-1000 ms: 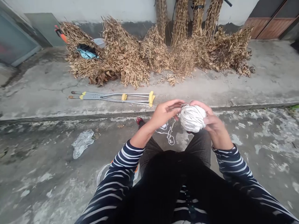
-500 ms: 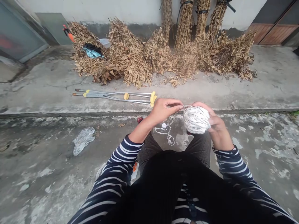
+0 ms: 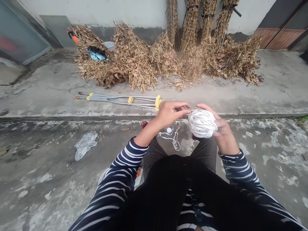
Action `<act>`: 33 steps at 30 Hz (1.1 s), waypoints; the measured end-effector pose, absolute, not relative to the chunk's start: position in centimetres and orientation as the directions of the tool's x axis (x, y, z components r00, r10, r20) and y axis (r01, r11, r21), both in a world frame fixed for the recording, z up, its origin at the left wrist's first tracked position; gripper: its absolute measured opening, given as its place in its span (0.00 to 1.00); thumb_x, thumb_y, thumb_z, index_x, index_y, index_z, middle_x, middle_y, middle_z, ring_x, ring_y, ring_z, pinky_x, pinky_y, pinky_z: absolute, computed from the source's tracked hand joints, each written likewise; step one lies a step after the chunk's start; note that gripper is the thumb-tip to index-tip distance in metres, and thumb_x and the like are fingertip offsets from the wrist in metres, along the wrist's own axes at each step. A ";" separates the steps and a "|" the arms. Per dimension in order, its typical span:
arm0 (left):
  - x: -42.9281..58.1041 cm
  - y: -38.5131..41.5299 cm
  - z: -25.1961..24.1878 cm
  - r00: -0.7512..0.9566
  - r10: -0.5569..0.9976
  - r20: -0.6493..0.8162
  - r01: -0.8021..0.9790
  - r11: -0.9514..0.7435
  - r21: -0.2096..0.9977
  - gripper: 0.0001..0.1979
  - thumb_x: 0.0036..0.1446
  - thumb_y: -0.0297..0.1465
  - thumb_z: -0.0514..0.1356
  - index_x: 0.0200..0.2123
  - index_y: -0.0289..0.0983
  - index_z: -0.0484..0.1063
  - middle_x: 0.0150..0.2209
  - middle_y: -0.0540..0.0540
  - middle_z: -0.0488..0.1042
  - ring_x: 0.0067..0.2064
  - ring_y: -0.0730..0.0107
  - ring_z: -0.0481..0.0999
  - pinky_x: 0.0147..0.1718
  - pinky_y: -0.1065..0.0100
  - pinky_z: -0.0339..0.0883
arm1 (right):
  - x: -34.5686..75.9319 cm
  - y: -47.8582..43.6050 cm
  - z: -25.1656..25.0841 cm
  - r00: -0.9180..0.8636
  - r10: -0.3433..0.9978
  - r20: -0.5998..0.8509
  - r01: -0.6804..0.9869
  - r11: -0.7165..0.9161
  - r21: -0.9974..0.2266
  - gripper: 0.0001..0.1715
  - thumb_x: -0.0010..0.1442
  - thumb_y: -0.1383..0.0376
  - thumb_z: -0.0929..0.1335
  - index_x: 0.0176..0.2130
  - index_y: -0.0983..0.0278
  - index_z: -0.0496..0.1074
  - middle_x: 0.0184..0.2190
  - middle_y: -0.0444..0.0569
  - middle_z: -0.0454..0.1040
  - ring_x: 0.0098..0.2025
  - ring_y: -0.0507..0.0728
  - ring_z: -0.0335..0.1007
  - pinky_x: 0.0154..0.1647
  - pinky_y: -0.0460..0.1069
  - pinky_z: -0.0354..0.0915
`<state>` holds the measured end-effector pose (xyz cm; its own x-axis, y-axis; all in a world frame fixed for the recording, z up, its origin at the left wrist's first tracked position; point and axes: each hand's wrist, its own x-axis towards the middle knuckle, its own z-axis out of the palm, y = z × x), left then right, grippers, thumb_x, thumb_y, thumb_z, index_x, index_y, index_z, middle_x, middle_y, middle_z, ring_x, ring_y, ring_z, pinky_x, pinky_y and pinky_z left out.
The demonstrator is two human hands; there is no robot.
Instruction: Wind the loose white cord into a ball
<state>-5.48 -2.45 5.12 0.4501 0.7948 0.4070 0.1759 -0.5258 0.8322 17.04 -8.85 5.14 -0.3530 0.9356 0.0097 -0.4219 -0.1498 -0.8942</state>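
Note:
A white ball of cord (image 3: 202, 124), streaked with thin dark lines, is gripped from its right side by my right hand (image 3: 222, 130). My left hand (image 3: 170, 114) pinches a strand of the cord between thumb and fingers, just left of the ball. That strand runs from the fingertips to the top of the ball. Below, between my feet, a loose white cord (image 3: 176, 143) lies looped on the concrete, with a small white roll (image 3: 169, 130) beside it.
A pair of crutches (image 3: 117, 98) with yellow pads lies on the raised concrete ledge (image 3: 48, 102). Dried plant stalks (image 3: 134, 57) are heaped along the wall, with tied bundles (image 3: 190, 29) upright behind. A crumpled plastic bag (image 3: 86, 145) lies on the ground at left.
The ball has turned slightly in my right hand, so its windings show at another angle. My left hand has shifted very little and keeps its pinch on the strand.

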 end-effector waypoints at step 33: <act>-3.7 0.5 4.3 0.459 0.672 0.582 0.286 -0.731 0.619 0.13 0.58 0.21 0.54 0.34 0.36 0.80 0.34 0.46 0.83 0.35 0.71 0.78 0.37 0.70 0.68 | 16.1 -7.6 5.4 -0.420 0.903 0.090 -0.276 -0.033 -0.961 0.35 0.43 0.57 0.82 0.52 0.57 0.80 0.46 0.47 0.77 0.48 0.60 0.71 0.51 0.52 0.68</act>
